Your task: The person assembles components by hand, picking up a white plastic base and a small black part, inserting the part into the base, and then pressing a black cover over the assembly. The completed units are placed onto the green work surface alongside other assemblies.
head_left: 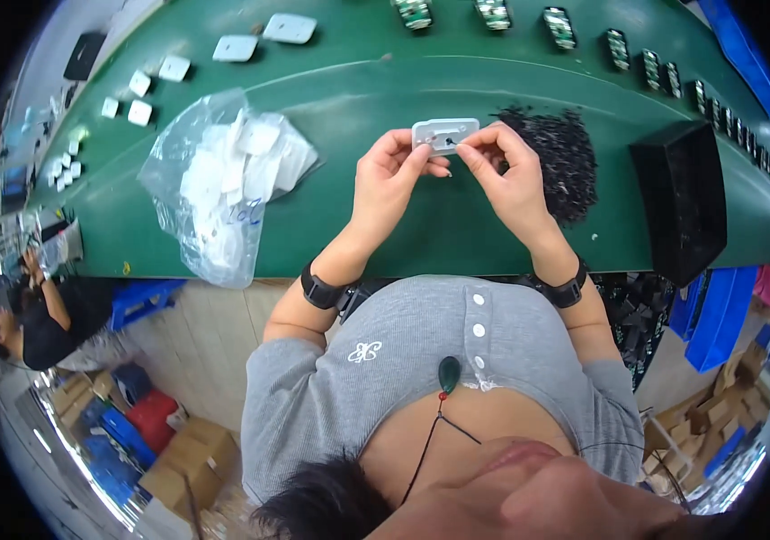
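A white, rounded plastic cover is held up over the green table, its hollow inside showing. My left hand grips its left end between thumb and fingers. At its right end, the thumb and fingers of my right hand are closed in a pinch by a small black piece that lies against the cover's inside. Just beyond my right hand is a heap of small black parts. To the left, an open clear plastic bag spills white covers onto the tabletop.
White covers are spread along the far left. Green circuit boards in black casings line the far edge and right. A black bin stands at the right. A co-worker is at the left; cardboard boxes lie on the floor.
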Available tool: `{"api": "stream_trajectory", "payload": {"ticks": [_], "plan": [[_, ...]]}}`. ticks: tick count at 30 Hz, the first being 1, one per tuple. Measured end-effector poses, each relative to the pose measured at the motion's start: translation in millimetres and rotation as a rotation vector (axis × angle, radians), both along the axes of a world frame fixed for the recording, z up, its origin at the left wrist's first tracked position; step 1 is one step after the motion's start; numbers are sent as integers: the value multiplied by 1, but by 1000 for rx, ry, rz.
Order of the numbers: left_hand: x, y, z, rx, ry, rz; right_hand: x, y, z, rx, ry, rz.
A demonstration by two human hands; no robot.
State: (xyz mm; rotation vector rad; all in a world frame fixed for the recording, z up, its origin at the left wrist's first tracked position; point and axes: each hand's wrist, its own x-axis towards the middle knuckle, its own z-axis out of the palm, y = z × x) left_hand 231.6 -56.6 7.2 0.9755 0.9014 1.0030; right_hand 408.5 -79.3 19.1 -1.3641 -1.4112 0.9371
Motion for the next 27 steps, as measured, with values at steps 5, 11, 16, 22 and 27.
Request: {"api": "stream_trajectory", "payload": {"ticks": [5, 11, 16, 22, 27], "plan": [[-26, -2, -11, 5, -28, 40, -32, 14, -2, -34, -60, 60], [-32, 1, -15, 83, -53, 90, -48, 20, -10, -165, 34, 59], [-36, 7, -26, 133, 20, 81, -54, 18, -15, -173, 77, 38], [-41, 9, -20, -39, -10, 37, -48, 23, -7, 189, -247, -86], [-37, 8, -22, 12, 12, 57, -43, 29, -9, 21, -237, 99]]}}
